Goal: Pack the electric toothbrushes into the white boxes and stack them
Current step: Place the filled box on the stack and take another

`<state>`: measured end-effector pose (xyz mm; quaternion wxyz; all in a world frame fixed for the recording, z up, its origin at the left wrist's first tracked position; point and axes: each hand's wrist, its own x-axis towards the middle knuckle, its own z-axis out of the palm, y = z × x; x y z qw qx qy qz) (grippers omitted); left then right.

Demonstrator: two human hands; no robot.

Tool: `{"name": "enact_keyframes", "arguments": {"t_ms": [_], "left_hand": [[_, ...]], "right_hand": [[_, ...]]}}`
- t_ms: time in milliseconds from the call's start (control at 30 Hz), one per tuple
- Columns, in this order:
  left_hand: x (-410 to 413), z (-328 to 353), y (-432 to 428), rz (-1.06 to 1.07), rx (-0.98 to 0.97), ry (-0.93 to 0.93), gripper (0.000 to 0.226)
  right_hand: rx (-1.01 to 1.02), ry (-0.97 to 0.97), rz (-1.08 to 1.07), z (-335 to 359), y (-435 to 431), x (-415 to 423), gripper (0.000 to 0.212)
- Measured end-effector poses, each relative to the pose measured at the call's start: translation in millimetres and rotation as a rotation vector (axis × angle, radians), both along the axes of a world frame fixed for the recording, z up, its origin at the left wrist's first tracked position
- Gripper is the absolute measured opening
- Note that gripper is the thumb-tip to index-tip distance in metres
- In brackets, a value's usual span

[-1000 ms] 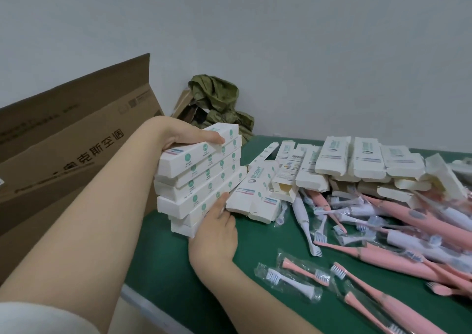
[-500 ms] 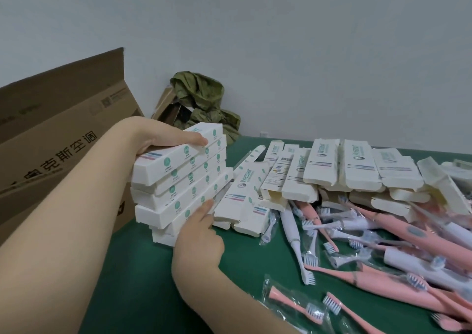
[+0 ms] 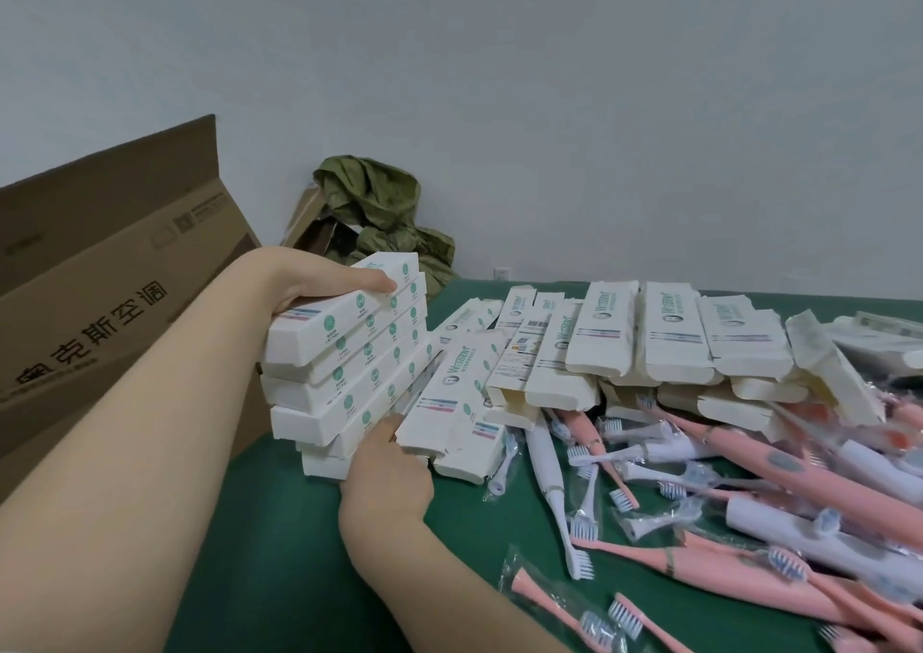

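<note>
The crooked stack of white boxes (image 3: 344,367) stands on the table (image 3: 279,527). The left hand (image 3: 309,277) grips its top, and the right hand (image 3: 389,472) presses low on it, its grip hidden. A hard push could make boxes slide off.

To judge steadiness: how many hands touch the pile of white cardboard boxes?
2. The left hand holds the top of the pile of white cardboard boxes; the right hand presses its lower front. Some fingers are hidden.
</note>
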<state>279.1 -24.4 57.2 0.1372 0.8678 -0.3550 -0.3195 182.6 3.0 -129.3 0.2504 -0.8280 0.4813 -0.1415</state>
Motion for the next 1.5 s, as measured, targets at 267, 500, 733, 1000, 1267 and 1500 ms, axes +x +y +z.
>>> {"name": "enact_keyframes", "arguments": {"t_ms": [267, 500, 733, 1000, 1267, 1500], "left_hand": [[-12, 13, 10, -0.057, -0.010, -0.120, 0.080], [-28, 21, 28, -0.070, -0.236, -0.407, 0.076], [-124, -22, 9, -0.285, -0.912, -0.428, 0.021], [-204, -122, -58, -0.347, -0.643, -0.399, 0.065], [-222, -108, -44, -0.099, -1.233, -0.301, 0.050], [-247, -64, -24, -0.294, -1.526, -0.352, 0.054]], "right_hand": [[0.106, -0.042, 0.052, 17, 10, -10, 0.081], [0.214, -0.072, 0.150, 48, 30, -46, 0.085], [-0.054, -0.002, 0.150, 74, 13, -149, 0.022], [-0.097, -0.046, -0.084, 69, -28, -276, 0.018], [-0.157, -0.373, -0.053, 82, -46, -290, 0.014], [-0.303, -0.862, -0.032, 121, -53, -276, 0.047]]}}
